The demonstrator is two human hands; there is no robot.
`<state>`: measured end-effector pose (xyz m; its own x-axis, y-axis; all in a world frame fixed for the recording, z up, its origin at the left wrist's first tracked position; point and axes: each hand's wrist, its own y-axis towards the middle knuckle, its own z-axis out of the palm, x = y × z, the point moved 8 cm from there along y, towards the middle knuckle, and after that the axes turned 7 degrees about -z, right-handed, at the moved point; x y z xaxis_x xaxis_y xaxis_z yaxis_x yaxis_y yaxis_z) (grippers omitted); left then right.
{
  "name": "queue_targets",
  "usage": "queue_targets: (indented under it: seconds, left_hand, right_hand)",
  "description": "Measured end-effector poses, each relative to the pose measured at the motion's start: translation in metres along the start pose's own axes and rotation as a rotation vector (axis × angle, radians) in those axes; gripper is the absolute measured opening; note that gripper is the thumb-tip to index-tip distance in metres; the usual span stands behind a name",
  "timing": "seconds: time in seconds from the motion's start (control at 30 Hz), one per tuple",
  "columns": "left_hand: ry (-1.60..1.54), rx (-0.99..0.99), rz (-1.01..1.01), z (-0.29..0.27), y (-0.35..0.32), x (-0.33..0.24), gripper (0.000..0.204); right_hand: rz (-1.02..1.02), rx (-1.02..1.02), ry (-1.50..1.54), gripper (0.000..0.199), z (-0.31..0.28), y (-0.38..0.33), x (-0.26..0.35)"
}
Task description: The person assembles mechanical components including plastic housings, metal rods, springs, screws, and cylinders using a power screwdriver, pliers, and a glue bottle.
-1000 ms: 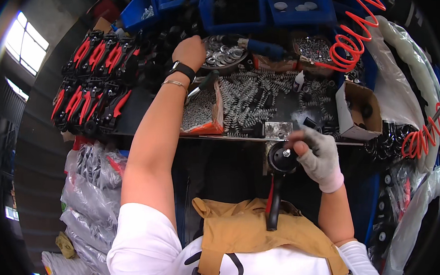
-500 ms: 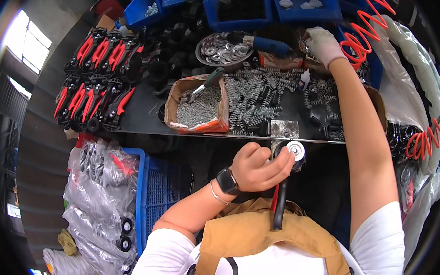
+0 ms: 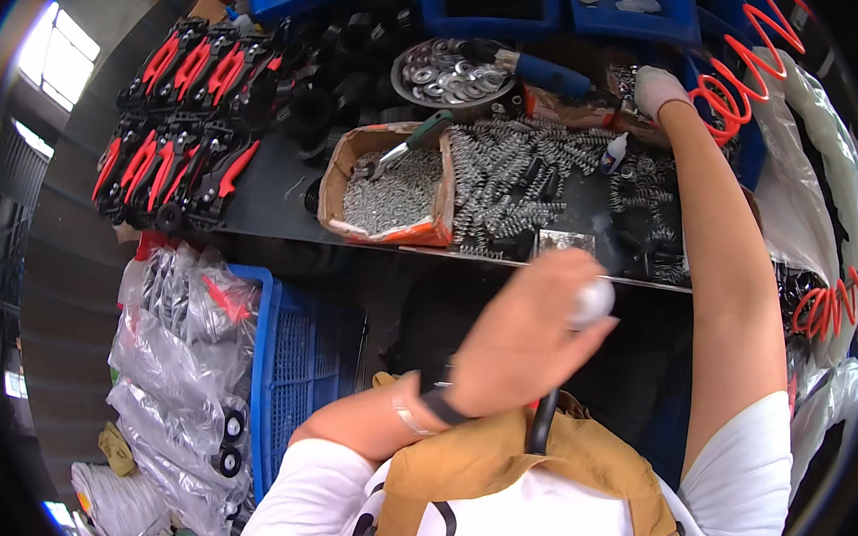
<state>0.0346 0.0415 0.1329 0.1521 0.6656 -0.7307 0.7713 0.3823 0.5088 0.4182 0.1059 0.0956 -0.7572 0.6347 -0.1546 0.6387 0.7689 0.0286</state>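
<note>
The step in hand looks like fitting the tool (image 3: 544,423), whose black handle shows just below the left hand (image 3: 534,335), with a pale disc (image 3: 594,303) between that hand's thumb and fingers, though blur hides whether they grip it. Beyond it to the right, the gloved right hand (image 3: 660,93) is at the small parts (image 3: 623,81), fingertips hidden, its grip impossible to tell. The next move seems to call for a neat pinch there and a steady left hand.
</note>
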Motion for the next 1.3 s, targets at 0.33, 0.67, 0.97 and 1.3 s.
queue_targets:
  seconds: [0.33, 0.67, 0.97, 1.3]
  left_hand:
    - [-0.353, 0.123, -0.319, 0.058, -0.017, 0.049, 0.065]
    - [-0.314, -0.083, -0.204, 0.048, -0.032, 0.053, 0.059]
    - [-0.344, -0.004, -0.163, 0.048, -0.026, 0.054, 0.058]
    - [-0.396, 0.023, -0.237, 0.049, -0.031, 0.059, 0.074]
  right_hand:
    - [-0.155, -0.387, -0.162, 0.027, -0.060, -0.051, 0.017]
    - [-0.991, -0.663, 0.673, 0.019, -0.082, -0.327, 0.133]
    - [-1.096, -0.529, 0.340, 0.035, -0.081, -0.329, 0.136]
    - [-0.968, -0.585, 0.411, 0.064, -0.126, -0.327, 0.152]
